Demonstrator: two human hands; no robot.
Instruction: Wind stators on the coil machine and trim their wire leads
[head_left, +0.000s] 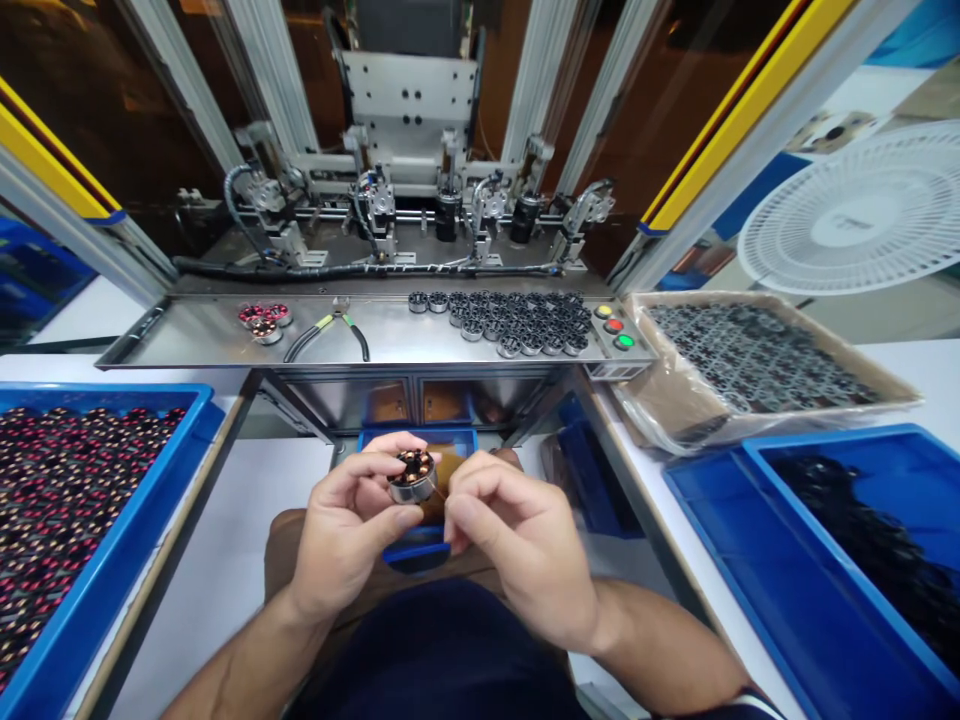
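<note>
A round wound stator (413,478) with a silver rim and copper coils is held up above my lap. My left hand (352,510) grips it between thumb and fingers at its left side. Just right of it, my right hand (510,530) is closed in a pinch on a thin copper wire (440,489) that runs from the stator. Pliers (335,322) with green and black handles lie open on the metal ledge (397,343), beyond my hands. Left of the pliers sit a few wound stators (264,325) with red and copper coils.
Many black-and-silver cores (525,320) stand on the ledge beside coloured buttons (614,326). A machine (409,100) rises behind. At left is a blue tray (206,400) of wound stators; at right are a lined carton (675,425), a blue bin (757,520) and a fan (855,215).
</note>
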